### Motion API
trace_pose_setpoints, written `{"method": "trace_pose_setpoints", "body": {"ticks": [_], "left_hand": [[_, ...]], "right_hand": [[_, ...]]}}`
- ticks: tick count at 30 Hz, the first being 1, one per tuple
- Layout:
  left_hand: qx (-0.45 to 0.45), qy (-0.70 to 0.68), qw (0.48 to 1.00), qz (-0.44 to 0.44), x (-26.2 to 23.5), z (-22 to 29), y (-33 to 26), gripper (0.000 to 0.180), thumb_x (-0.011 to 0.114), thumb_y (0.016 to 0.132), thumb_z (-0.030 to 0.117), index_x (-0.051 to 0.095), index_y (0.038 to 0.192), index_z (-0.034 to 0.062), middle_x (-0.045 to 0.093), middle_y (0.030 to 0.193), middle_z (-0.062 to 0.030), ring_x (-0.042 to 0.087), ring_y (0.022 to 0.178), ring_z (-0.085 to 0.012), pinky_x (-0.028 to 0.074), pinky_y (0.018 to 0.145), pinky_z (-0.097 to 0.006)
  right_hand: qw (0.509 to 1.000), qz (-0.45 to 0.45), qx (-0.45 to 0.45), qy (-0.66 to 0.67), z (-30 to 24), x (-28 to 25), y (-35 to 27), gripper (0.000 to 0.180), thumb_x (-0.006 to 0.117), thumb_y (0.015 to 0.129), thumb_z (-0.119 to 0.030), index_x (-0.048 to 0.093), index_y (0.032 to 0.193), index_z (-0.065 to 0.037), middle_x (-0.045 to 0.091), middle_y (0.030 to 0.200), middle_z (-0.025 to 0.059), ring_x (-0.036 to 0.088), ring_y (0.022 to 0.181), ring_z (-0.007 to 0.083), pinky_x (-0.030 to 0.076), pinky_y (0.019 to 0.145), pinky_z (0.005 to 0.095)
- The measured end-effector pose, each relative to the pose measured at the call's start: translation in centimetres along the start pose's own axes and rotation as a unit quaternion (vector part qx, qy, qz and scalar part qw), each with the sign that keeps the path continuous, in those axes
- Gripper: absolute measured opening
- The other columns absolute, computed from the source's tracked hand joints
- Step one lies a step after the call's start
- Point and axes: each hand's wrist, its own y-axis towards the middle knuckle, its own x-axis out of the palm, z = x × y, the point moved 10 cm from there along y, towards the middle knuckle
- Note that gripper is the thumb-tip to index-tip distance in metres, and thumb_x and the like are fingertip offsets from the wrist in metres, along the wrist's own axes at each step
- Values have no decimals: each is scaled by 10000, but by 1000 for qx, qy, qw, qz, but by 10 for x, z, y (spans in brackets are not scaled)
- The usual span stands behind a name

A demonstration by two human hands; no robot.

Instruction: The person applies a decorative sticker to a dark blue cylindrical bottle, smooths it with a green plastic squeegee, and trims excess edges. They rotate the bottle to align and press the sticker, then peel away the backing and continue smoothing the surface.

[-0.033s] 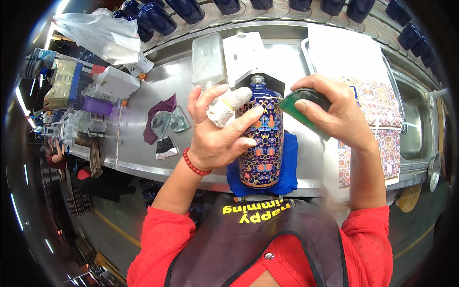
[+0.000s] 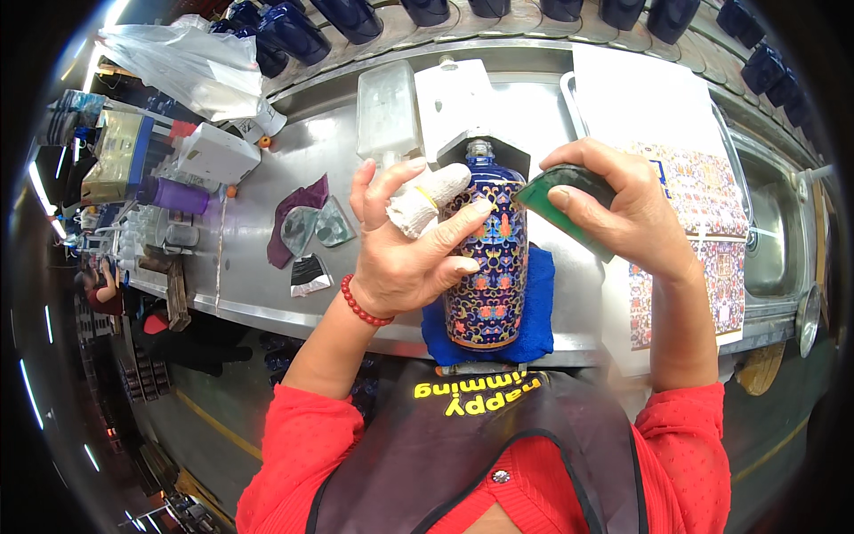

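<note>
A dark blue bottle [image 2: 485, 267] with a colourful floral pattern lies on a blue cloth [image 2: 539, 303], its clear neck pointing away from me against a metal rest [image 2: 485, 141]. My left hand [image 2: 400, 254] is open, its fingers spread; the index fingertip and thumb touch the bottle's left side. White wrapping [image 2: 427, 200] with a yellow band covers one of its fingers. Pinched between thumb and fingers of my right hand [image 2: 623, 200] is a green scraper [image 2: 569, 200], dark along its top. The scraper's tip is close to the bottle's upper right side; whether it touches, I cannot tell.
Patterned transfer sheets [image 2: 698, 240] lie at right, before a metal sink [image 2: 772, 249]. Cut scraps [image 2: 307, 222] rest on the steel table [image 2: 276, 165] at left. Behind stand a translucent container [image 2: 388, 111] and a row of blue bottles [image 2: 425, 11]. Another person [image 2: 105, 289] is far left.
</note>
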Motion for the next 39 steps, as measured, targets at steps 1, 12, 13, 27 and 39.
{"method": "trace_pose_setpoints", "body": {"ticks": [1, 12, 13, 27, 39], "left_hand": [[2, 0, 1000, 1, 0, 0, 0, 502, 541, 994, 575, 761, 1249, 203, 709, 1274, -82, 421, 1340, -314, 104, 1227, -545], [24, -24, 998, 58, -10, -2, -9, 489, 565, 987, 574, 761, 1194, 177, 743, 1163, -55, 516, 1202, -285, 183, 1206, -550], [35, -24, 997, 69, -12, 1, -11, 480, 567, 989, 568, 763, 1184, 176, 748, 1149, -49, 527, 1180, -278, 194, 1201, -551], [20, -55, 996, 68, -4, -8, -2, 549, 514, 1024, 556, 727, 1253, 105, 736, 1221, -47, 557, 1233, -312, 191, 1191, -576], [56, -15, 998, 31, 3, 17, -8, 588, 472, 1019, 616, 740, 1246, 145, 748, 1179, 5, 524, 1233, -276, 189, 1194, -575]], "right_hand": [[1000, -1, -5, 3, -1, 0, 0, 242, 708, 905, -139, 687, 1100, 2, 704, 937, 96, 667, 834, 173, 529, 768, 298], [1000, 16, -24, -3, -5, -8, -4, 248, 706, 898, -129, 686, 1102, 10, 696, 947, 101, 658, 836, 175, 524, 761, 297], [1000, 18, -21, -7, -5, -9, -5, 248, 705, 894, -126, 687, 1100, 10, 696, 942, 102, 658, 831, 174, 524, 757, 297], [997, 56, -2, -46, -18, -33, -37, 244, 710, 854, -100, 692, 1070, 13, 708, 890, 120, 690, 781, 208, 528, 725, 308], [993, 104, 57, -26, -5, -43, -95, 251, 730, 840, -45, 690, 1080, 16, 707, 894, 134, 693, 763, 230, 524, 693, 315]]}}
